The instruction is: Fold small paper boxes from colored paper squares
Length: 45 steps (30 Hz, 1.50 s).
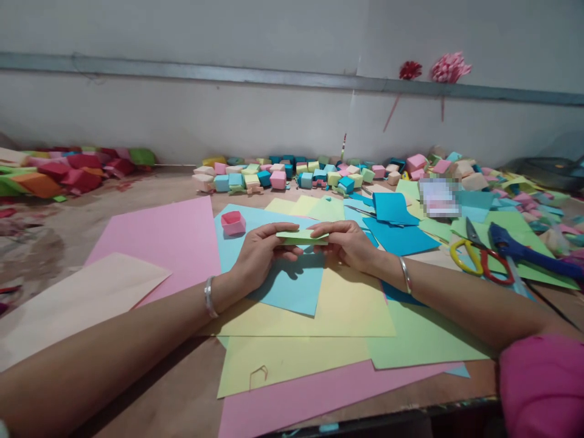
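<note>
A narrow folded strip of light green paper [302, 238] spans the gap between my two hands. My left hand [262, 252] pinches its left end, thumb on top and fingers beneath. At the right end my right hand [349, 243] grips it between thumb and fingers. Both hands hover over a light blue sheet [292, 286], and their shadow falls on it. Just left of my left hand, a small open pink paper box [233, 223] stands on the blue sheet. Under the blue sheet lies a pale yellow sheet [353, 310].
Pink paper [159, 234] and a cream sheet [91, 298] lie to the left. Scissors [483, 255] and a blue glue gun [524, 252] rest at the right, near dark blue paper [401, 234]. Many small paper boxes [278, 179] line the back by the wall.
</note>
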Tool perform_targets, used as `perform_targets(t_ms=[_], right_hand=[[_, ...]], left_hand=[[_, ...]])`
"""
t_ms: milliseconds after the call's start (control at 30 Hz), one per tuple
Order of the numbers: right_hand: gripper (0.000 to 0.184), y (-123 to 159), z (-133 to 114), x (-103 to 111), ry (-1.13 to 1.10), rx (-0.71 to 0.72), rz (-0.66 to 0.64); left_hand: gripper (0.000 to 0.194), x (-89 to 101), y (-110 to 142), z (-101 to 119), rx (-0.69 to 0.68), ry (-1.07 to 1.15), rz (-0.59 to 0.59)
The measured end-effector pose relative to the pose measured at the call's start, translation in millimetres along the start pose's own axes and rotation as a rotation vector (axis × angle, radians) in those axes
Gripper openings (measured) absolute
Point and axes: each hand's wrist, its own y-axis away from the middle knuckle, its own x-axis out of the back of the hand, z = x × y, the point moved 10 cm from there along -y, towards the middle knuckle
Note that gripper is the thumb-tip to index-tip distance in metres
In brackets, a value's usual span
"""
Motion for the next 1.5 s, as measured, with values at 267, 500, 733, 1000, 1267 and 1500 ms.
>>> perform_targets(t_ms=[267, 500, 733, 1000, 1267, 1500], right_hand=[[0.019, 2, -7, 1, 0.176, 0.076, 0.045], [0.013, 15, -33, -11, 0.481, 0.299, -0.002], [0.014, 18, -27, -32, 0.766, 0.403, -0.136], [0.022, 25, -23, -47, 0.824, 0.506, -0.259], [0.021, 25, -27, -51, 1.006, 0.551, -0.199], [0.032, 62, -82, -39, 0.944, 0.909, 0.169]], left_hand=[[0.043, 1.6, 1, 11, -0.107, 0.073, 0.004], [0.037, 6.2, 10, 34, -0.321, -0.24, 0.14], [0.034, -12.7, 37, 56, -0.653, -0.465, 0.024], [0.035, -56.5, 62, 57, -0.932, -0.767, -0.332], [0.038, -60.4, 67, 53, -0.865, -0.738, -0.385], [0.034, -46.1, 60, 55, -0.85, -0.833, -0.173]])
